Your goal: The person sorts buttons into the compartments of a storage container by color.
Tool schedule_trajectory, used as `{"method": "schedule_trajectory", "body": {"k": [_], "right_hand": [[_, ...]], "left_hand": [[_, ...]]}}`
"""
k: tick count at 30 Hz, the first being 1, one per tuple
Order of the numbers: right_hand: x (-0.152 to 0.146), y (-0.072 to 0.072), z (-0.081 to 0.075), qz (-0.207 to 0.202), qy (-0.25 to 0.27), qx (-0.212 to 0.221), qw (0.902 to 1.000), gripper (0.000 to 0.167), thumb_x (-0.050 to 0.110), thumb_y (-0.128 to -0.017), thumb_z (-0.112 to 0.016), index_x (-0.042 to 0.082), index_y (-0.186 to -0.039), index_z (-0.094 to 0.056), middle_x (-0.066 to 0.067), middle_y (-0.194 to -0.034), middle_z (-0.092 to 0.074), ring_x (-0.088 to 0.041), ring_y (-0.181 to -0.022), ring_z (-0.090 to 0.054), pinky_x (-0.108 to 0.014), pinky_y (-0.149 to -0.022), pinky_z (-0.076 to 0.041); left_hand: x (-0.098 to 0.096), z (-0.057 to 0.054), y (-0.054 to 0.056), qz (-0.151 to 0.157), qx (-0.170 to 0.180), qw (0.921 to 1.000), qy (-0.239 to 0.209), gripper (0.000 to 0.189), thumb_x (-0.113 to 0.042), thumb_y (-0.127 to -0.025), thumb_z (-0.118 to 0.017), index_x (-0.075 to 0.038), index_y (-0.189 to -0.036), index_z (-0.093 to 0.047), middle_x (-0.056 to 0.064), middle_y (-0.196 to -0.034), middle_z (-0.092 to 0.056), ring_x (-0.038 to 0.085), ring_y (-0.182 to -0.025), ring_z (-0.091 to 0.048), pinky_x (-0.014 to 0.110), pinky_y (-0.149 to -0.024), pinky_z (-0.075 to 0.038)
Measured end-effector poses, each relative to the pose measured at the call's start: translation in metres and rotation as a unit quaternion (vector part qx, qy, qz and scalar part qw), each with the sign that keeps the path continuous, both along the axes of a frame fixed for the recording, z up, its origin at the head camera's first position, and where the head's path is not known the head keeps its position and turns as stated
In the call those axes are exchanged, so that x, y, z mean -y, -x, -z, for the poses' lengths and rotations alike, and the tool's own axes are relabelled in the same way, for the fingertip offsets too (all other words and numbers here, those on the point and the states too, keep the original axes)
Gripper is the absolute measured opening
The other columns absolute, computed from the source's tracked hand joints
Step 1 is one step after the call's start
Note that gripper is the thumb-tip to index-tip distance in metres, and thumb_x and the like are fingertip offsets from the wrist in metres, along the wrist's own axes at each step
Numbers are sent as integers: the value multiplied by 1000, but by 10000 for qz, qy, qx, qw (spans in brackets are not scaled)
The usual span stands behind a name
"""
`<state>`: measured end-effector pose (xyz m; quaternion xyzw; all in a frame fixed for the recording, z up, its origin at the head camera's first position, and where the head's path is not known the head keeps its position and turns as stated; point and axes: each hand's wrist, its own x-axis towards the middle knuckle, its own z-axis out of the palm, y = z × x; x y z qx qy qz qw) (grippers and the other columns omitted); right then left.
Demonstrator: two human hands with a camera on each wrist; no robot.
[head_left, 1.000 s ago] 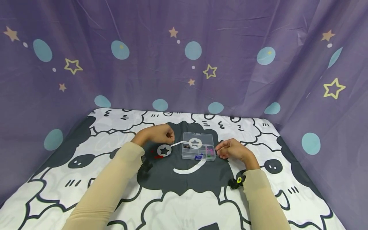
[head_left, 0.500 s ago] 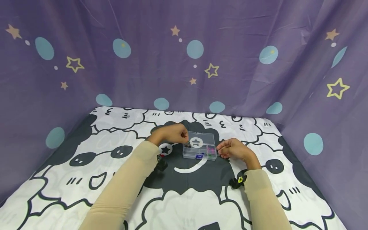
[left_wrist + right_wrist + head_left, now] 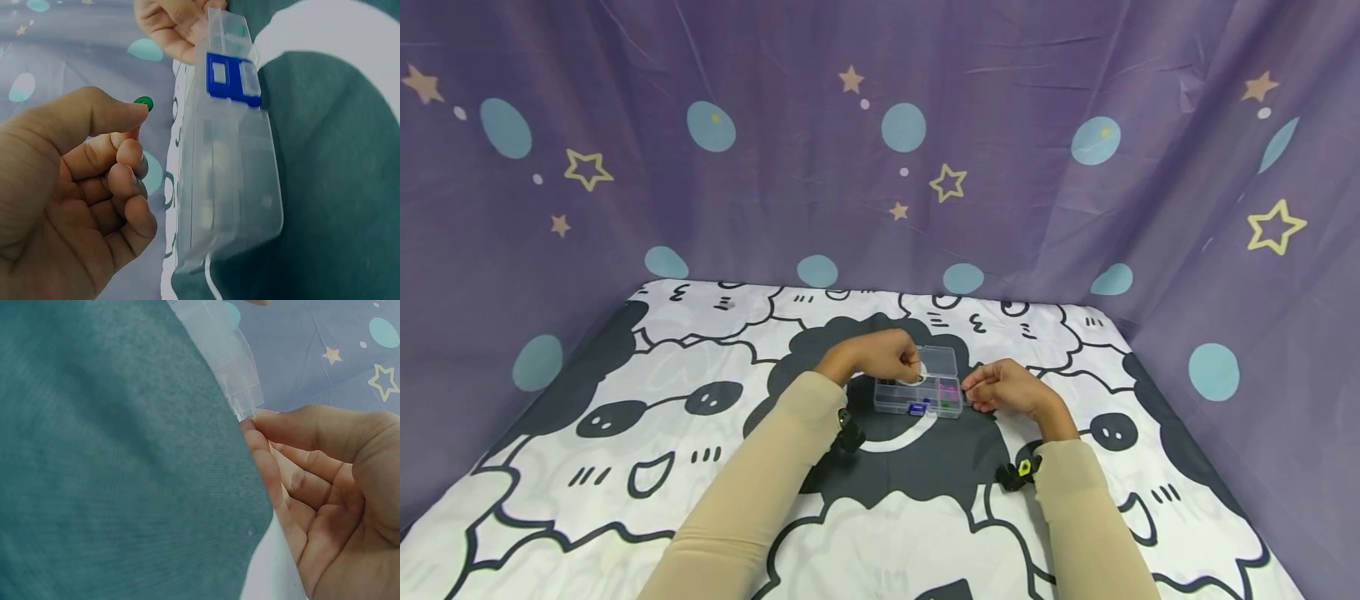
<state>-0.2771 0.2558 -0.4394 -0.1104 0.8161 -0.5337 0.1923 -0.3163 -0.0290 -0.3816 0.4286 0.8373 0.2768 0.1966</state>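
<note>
A clear plastic compartment box (image 3: 898,398) with a blue latch (image 3: 232,80) lies on the cloth, its lid (image 3: 942,362) folded back on the far side. Pink pieces (image 3: 947,390) sit in a right-hand compartment. My left hand (image 3: 886,353) is over the box's left part, pinching a small round green piece (image 3: 144,102) between thumb and forefinger; whether it is a bead or a button I cannot tell. At the box's right end, my right hand (image 3: 1003,387) pinches its edge with thumb and forefinger, as the right wrist view shows.
A white cloth (image 3: 880,542) with black cartoon sheep covers the table, and the box lies on a dark patch of its print. Behind and at both sides hangs a purple curtain (image 3: 805,200) with stars and dots. Each wrist wears a small black camera (image 3: 1017,473).
My left hand has moved right, from beside the box to over it. Red pieces seen earlier on the cloth left of the box are now hidden by my left arm. My right hand stays put.
</note>
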Motion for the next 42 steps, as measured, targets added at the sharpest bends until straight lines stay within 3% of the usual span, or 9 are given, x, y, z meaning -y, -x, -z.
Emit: {"method": "schedule_trajectory", "body": {"k": [7, 22, 25, 32, 42], "right_hand": [[2, 0, 1, 41, -33, 26, 10000, 20, -2, -94, -64, -9, -111, -69, -9, -89, -74, -18, -76, -69, -32, -71, -59], [0, -2, -2, -74, -71, -8, 9999, 22, -1, -96, -63, -12, -115, -67, -11, -93, -73, -17, -79, -69, -32, -73, -58], [0, -1, -2, -104, -37, -1, 9999, 22, -2, -96, -63, -12, -115, -67, -10, -93, -73, -17, -79, -69, -32, -73, -58], [-2, 1, 0, -194, 5, -8, 9998, 23, -1, -96, -64, -13, -115, -66, -11, -93, -74, -17, -79, -69, -32, -73, -59], [-2, 1, 0, -200, 45, 12, 9998, 24, -1, -95, -63, -13, -115, -66, -11, -93, -73, -17, -79, -69, -32, -73, -59]], "left_hand": [[-14, 1, -1, 93, 28, 10000, -8, 19, -6, -96, -63, 4, -83, -72, -6, -59, -43, 8, -52, -34, 24, -56, -35], [-39, 6, -6, 141, -49, 9998, 88, 14, -9, -97, -67, 0, -94, -77, -6, -65, -52, 7, -54, -37, 24, -57, -37], [-42, 8, -7, 98, 54, 9999, 101, 12, -9, -96, -68, -2, -92, -77, -4, -66, -55, 7, -54, -38, 24, -57, -38], [-46, 9, -8, 176, -117, 9997, 146, 14, -7, -93, -69, -10, -82, -75, -7, -62, -53, 6, -53, -40, 23, -56, -38], [-48, 9, -10, 241, -98, 9994, 228, 12, -5, -91, -70, -10, -81, -75, -7, -65, -57, 6, -55, -44, 23, -56, -40]]}}
